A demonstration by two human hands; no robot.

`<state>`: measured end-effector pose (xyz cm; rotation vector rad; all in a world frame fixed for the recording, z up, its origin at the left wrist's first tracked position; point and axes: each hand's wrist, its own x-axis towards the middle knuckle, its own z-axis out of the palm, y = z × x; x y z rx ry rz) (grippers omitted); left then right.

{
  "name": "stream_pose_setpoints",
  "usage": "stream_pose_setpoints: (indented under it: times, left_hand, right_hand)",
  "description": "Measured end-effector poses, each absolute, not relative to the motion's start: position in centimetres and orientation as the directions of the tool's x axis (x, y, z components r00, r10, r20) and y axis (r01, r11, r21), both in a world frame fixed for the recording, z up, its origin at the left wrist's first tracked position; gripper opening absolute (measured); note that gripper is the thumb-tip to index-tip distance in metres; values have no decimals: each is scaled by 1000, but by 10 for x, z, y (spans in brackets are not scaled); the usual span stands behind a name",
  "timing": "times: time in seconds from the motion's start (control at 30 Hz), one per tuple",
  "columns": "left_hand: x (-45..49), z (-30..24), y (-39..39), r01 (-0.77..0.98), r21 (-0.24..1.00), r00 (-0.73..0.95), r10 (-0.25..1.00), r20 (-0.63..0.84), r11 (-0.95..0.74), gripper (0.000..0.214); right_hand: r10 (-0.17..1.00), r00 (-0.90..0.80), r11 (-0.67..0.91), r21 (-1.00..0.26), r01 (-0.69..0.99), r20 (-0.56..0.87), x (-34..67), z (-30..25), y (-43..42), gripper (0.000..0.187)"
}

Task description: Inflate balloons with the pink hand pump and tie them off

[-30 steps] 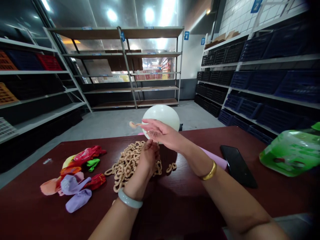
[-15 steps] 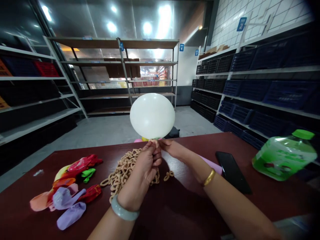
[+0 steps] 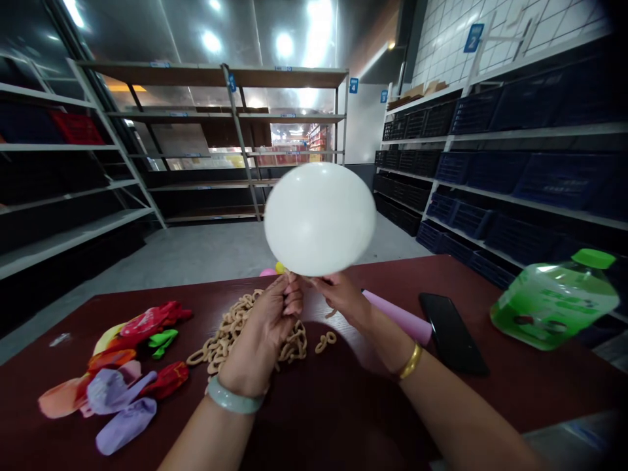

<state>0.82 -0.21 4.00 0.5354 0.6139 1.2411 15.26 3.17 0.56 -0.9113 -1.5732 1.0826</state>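
A large inflated white balloon [image 3: 320, 219] stands just above and beyond my two hands, its neck mostly hidden by the fingers. My left hand [image 3: 279, 304] is closed in a pinch at the balloon's lower left, with a tan bit showing at the fingertips. On the other side, my right hand [image 3: 343, 297] pinches at the balloon's underside. A small tan piece [image 3: 331, 314] hangs below the right fingers. Behind and beneath my left hand lies a heap of tan rings [image 3: 233, 333], and a few loose rings [image 3: 325, 341] lie to its right.
Uninflated coloured balloons [image 3: 122, 366] lie on the left of the dark red table [image 3: 343, 418]. Toward the right are a pink-purple tube [image 3: 400, 317], a black phone [image 3: 451, 333] and a green liquid jug [image 3: 554, 301]. Shelves with crates [image 3: 490, 176] line the right wall.
The balloon has come closer and shifted right and slightly up. My hands have moved a little apart at its base, and the view has shifted slightly.
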Motion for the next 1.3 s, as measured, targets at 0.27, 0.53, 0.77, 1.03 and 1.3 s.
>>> stream_pose_setpoints:
  times: [0.27,0.53,0.77,1.03,1.3]
  left_hand:
    - [18,-5,13,-467,875,-172,984,53,-129,27]
    - [23,-13,3,-240,903,-219,926,307,-356,20]
    - [29,-12,0,-257,903,-209,932,295,-343,18]
    - [32,-3,-12,31,916,-218,892,397,-400,19]
    - [27,-4,-12,310,837,-168,841,514,-450,13]
  right_hand:
    - [693,-256,704,-555,443,674,143,14,10,10]
    - [527,-374,850,-463,253,763,146,24,3,11]
    - [538,-325,840,-461,286,778,150,24,8,15]
    - [657,-177,741,-585,330,733,153,27,7,13]
    - [751,-207,659,-700,275,626,162,34,11,8]
